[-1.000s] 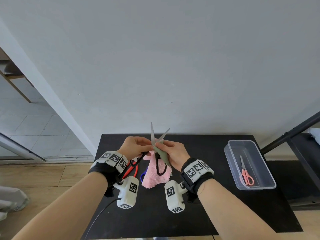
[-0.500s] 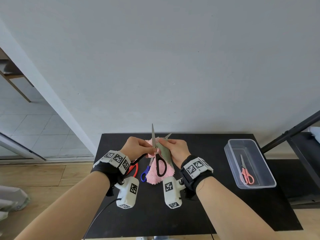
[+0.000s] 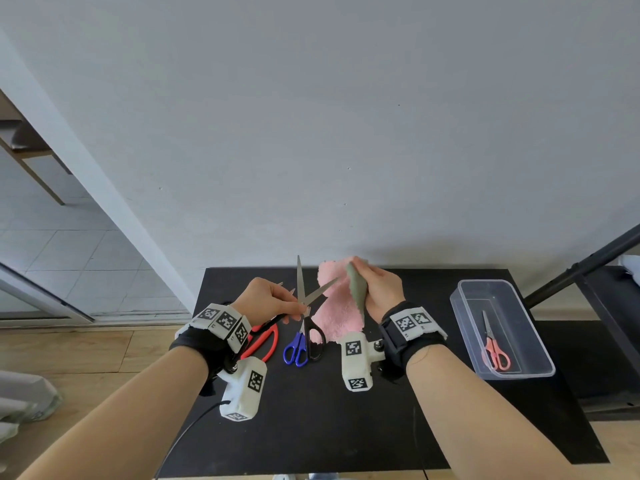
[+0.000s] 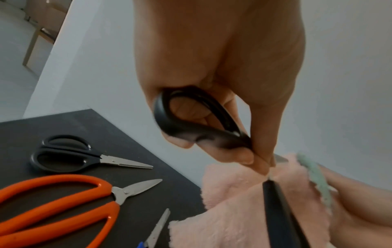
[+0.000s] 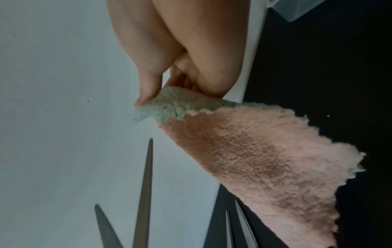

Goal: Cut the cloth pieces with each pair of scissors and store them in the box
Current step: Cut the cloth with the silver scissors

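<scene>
My left hand [image 3: 297, 308] pinches a pair of black-handled scissors [image 3: 302, 292] near the pivot, above the black table [image 3: 311, 427]. Their blades point up and stand open, and one black loop [image 3: 316, 338] hangs down. The left wrist view shows fingers through the other loop [image 4: 197, 117]. My right hand [image 3: 362, 273] holds a pink cloth [image 3: 337, 313] and a grey-green cloth piece [image 3: 356, 289] together, just right of the blades. The right wrist view shows thumb and fingers pinching the grey-green cloth [image 5: 176, 104] with the pink cloth [image 5: 254, 151] hanging below. The clear box [image 3: 519, 375] stands at the right.
Small red scissors [image 3: 493, 344] lie inside the box. On the table under my hands lie orange-handled scissors [image 3: 265, 341], blue-handled scissors [image 3: 295, 350] and a second black pair [image 4: 63, 154]. A wall rises behind the table. A black frame [image 3: 581, 265] stands at the right.
My right hand has drawn the pink and grey-green cloths up and to the right, away from the blades. The scissors stay in my left hand with blades open.
</scene>
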`<state>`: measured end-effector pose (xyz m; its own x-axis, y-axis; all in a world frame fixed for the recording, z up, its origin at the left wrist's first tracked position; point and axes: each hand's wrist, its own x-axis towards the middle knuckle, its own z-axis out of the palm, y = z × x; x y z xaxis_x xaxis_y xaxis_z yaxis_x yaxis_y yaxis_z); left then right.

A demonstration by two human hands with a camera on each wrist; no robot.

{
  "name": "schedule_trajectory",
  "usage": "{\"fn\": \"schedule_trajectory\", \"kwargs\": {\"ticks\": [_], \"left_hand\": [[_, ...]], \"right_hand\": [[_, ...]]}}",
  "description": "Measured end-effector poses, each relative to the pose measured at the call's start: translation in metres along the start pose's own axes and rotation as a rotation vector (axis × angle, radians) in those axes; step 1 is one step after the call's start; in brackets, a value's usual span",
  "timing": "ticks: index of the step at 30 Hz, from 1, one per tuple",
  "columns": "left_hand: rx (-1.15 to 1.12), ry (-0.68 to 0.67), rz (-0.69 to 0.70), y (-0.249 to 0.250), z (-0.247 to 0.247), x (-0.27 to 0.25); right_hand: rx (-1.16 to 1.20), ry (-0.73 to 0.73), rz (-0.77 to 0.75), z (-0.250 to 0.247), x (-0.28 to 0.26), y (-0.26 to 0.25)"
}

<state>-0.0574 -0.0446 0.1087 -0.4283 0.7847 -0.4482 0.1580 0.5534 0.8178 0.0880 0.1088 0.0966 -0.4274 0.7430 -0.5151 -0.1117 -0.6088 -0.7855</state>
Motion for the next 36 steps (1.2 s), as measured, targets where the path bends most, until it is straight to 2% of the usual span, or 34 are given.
{"fn": "schedule_trajectory", "kwargs": {"ticks": [3,7,18,24,29,36], "left_hand": [[-0.061,0.03,-0.007,-0.004,-0.004,-0.001],[-0.105,0.045,0.007,0.001,-0.003,0.001],[-0.176,0.067,0.062,0.012,0.003,0.001],[-0.218,0.035,0.024,0.012,0.003,0.0],[-0.138,0.032,-0.004,0.008,0.002,0.001],[-0.137,0.054,0.015,0.012,0.008,-0.004]], "right_hand": [[0.111,-0.059,0.023,-0.002,-0.004,-0.007],[0.119,-0.207,0.112,0.004,-0.014,0.001],[-0.141,-0.498,0.161,0.014,-0.027,0.014],[-0.222,-0.479,0.139,0.014,-0.027,0.019],[-0.141,-0.431,0.153,0.013,-0.027,0.024],[-0.166,-0.404,0.1,0.016,-0.026,0.032]]}}
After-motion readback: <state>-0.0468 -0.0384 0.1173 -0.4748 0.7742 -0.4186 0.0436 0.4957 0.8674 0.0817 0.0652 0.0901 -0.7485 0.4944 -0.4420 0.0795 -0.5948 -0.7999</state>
